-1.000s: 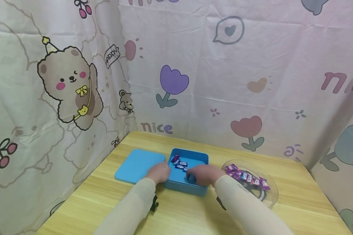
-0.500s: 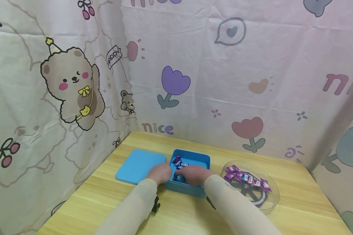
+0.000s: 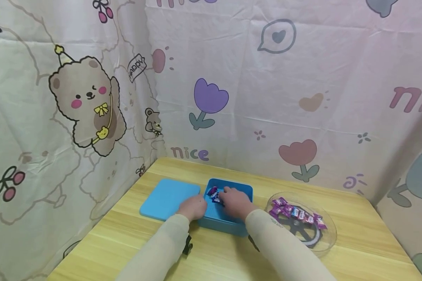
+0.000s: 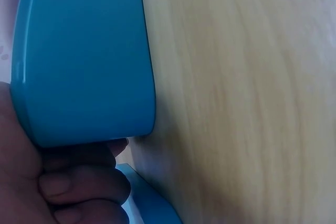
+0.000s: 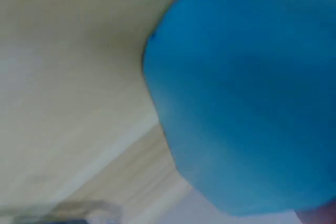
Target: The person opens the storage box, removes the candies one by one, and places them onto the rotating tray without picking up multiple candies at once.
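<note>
An open blue box stands on the wooden table, with several purple and blue wrapped candies in its back left corner. My left hand holds the box's left wall; in the left wrist view its curled fingers lie against the blue box wall. My right hand reaches down inside the box, fingertips at the candies. Its palm side is hidden, so I cannot see whether it holds a candy. The right wrist view shows only the blurred blue box.
The box's flat blue lid lies just left of it on the table. A clear round dish with more wrapped candies stands to the right. Printed cloth walls enclose the table at the back and left.
My right hand has moved inside the box from its front right towards the back left, up to the candies. The left hand has stayed on the box's left wall.
</note>
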A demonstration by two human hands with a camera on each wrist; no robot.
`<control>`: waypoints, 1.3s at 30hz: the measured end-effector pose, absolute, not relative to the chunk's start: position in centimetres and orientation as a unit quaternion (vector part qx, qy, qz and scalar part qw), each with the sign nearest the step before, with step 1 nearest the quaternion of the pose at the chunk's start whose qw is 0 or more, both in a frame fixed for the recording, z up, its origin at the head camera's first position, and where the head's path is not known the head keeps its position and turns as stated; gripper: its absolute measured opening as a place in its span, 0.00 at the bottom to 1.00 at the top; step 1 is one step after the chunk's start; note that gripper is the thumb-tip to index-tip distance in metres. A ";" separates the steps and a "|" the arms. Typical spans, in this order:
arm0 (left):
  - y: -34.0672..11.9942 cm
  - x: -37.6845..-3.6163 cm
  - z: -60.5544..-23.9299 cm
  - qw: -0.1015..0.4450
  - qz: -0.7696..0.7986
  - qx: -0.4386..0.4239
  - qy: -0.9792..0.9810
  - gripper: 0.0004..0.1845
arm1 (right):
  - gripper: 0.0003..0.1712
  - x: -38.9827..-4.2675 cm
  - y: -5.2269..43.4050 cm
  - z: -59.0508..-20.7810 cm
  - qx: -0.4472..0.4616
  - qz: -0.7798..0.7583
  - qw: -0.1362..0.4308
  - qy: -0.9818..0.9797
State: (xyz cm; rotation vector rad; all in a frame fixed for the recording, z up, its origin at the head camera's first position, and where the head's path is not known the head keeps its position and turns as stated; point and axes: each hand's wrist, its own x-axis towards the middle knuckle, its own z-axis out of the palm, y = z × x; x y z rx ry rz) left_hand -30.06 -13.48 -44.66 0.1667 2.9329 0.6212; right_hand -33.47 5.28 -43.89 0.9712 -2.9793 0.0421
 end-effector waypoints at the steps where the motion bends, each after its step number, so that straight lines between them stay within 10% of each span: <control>1: -13.5 -30.0 -44.7 0.069 0.207 0.055 0.974 0.16 | 0.17 -33.6 5.5 -43.9 0.294 0.007 -0.003 -0.956; 39: -13.4 -29.8 -44.6 0.070 0.205 0.046 0.975 0.19 | 0.05 -32.7 6.8 -43.6 0.266 0.063 -0.060 -0.960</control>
